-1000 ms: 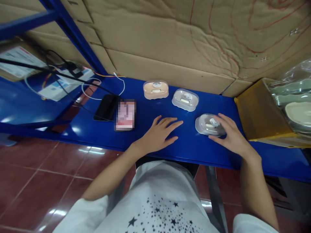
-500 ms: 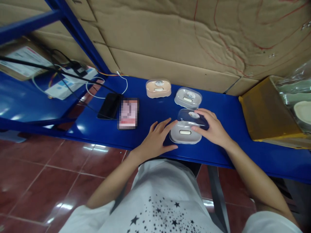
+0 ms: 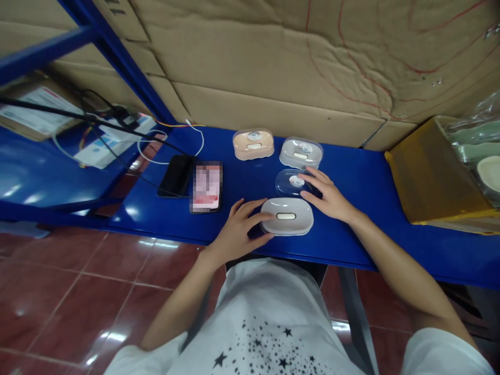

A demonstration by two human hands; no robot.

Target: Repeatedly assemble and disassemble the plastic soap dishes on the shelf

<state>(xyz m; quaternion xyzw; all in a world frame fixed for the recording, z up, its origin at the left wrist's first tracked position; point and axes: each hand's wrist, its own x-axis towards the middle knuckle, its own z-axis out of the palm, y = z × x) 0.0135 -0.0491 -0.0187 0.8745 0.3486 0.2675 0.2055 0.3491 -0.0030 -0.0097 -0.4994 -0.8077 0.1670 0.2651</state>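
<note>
A white oval dish (image 3: 297, 225) with a small cream bar in its middle sits near the shelf's front edge. My left hand (image 3: 244, 229) is at its left end, thumb and fingers around the rim. Behind the dish lies a clear lid (image 3: 284, 183) with a round sticker. My right hand (image 3: 328, 195) has its thumb and fingertips on the lid's right end. Farther back stand a lidded grey-white dish (image 3: 291, 155) and a lidded peach dish (image 3: 244, 148), each with a sticker.
Left of the dishes lie a phone with a blurred screen (image 3: 207, 190) and a black device (image 3: 175, 176) beside cables. A cardboard box (image 3: 441, 174) holding wrapped dishes stands at the right. A cardboard wall (image 3: 250, 67) rises behind the blue shelf (image 3: 363, 177).
The clear lid, which overlapped the white dish, now lies behind it, moved by my right hand. My left hand has closed in on the dish's left end.
</note>
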